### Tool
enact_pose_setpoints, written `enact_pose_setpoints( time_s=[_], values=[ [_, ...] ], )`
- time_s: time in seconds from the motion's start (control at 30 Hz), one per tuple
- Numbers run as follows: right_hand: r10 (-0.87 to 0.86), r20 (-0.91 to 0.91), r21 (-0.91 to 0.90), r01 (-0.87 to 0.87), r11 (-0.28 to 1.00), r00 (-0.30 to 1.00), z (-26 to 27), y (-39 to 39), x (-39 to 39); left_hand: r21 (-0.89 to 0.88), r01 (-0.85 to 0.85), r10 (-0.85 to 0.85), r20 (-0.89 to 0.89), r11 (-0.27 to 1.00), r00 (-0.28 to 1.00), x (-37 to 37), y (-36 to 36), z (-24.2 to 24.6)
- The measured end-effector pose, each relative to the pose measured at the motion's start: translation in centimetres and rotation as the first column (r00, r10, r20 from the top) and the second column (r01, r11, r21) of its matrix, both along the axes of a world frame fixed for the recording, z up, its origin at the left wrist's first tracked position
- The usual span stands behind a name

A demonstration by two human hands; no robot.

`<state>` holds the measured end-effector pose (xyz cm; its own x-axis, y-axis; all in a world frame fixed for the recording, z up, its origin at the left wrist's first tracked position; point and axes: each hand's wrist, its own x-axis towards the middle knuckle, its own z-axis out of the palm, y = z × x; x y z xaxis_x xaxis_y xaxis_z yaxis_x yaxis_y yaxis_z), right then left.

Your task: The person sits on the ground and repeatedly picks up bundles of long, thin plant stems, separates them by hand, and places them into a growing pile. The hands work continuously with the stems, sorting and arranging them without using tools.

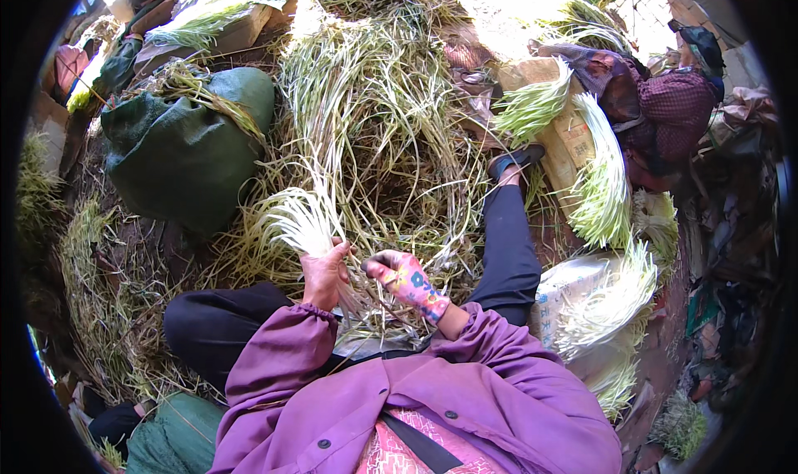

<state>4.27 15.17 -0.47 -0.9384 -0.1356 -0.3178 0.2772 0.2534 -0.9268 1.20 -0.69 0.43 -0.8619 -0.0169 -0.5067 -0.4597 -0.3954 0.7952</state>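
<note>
My left hand, bare, is closed around a bundle of pale, long plant stalks whose white ends fan out up and to the left. Just to its right is my right hand in a flower-patterned glove, its fingers curled near some thin stalks; whether it grips one cannot be told. A large heap of long, loose green and whitish stalks spreads in front of me, between my legs. The lower ends of the held bundle hang below my left hand, partly hidden by it.
A full green sack stands at left. On the right, bundles of pale stalks lie across a brown board or sack, and more rest on a white printed sack. Another person in a purple checked garment is at upper right.
</note>
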Motion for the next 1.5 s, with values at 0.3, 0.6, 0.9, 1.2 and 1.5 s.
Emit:
enact_pose_setpoints(
  time_s=[0.3, 0.6, 0.9, 1.2, 1.5],
  values=[
    [-0.061, 0.268, -0.467, 0.185, 0.865, 0.961, 0.5, -1.3, -5.5, -0.003, 0.107, -0.107, -0.048, 0.994, 0.993, 1.6, 0.4, 0.7],
    [0.159, -0.101, -0.097, -0.169, 0.981, 0.982, 2.6, -1.5, -4.5, -0.228, 0.071, -0.102, -0.128, 0.971, 0.986, -0.6, -0.6, 3.6],
    [0.025, -0.377, 0.084, 0.007, 0.996, 0.926, 4.2, -2.7, -2.6, -0.088, -0.019, 0.008, -0.124, 0.996, 0.992, -0.9, -0.9, 3.1],
    [-0.045, -0.287, -0.056, 0.03, 0.998, 0.957, 3.8, -2.4, -2.8, -0.015, -0.034, 0.032, -0.107, 0.999, 0.994, -0.8, -0.3, 3.5],
    [-0.103, -0.52, 0.036, 0.142, 0.989, 0.848, 3.7, -2.7, -1.8, 0.041, -0.01, 0.013, -0.073, 0.999, 0.997, -0.9, -1.1, 3.5]
  ],
)
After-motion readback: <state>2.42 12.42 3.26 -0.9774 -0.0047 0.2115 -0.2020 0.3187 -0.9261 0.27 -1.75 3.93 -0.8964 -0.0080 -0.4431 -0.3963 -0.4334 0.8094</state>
